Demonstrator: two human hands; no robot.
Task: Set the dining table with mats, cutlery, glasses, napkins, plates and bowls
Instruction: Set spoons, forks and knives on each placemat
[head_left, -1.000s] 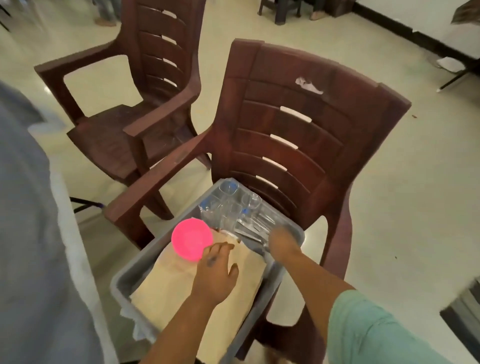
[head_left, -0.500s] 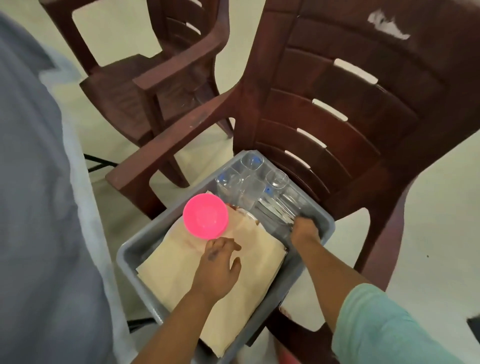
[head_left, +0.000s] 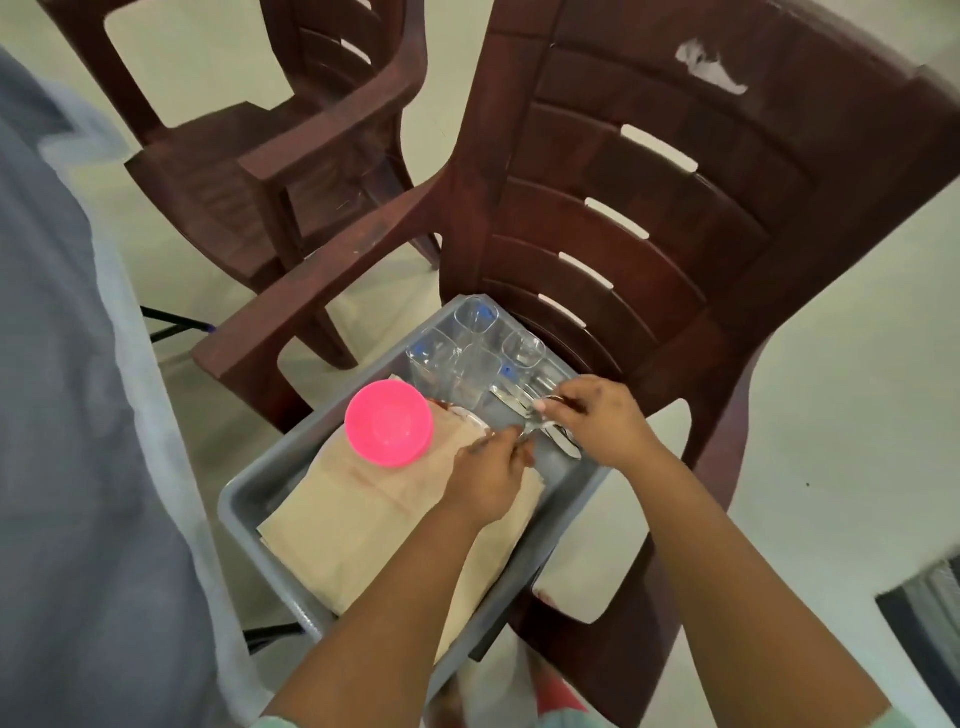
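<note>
Your right hand (head_left: 602, 423) pinches cutlery (head_left: 540, 415) at the bin's 2 o'clock side; your left hand (head_left: 488, 473) pinches the other end of the same pieces, just at its 8 o'clock. You are gathering cutlery. Glasses (head_left: 467, 358) stand at 11 o'clock, the pink bowl (head_left: 388, 422) at 9 on folded mats (head_left: 363, 519) inside the grey bin (head_left: 244, 499). Next, probably lift the bundle clear without knocking the glasses.

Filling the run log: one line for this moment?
stage: gathering cutlery | left hand, right hand: both on cutlery | in grey tub
</note>
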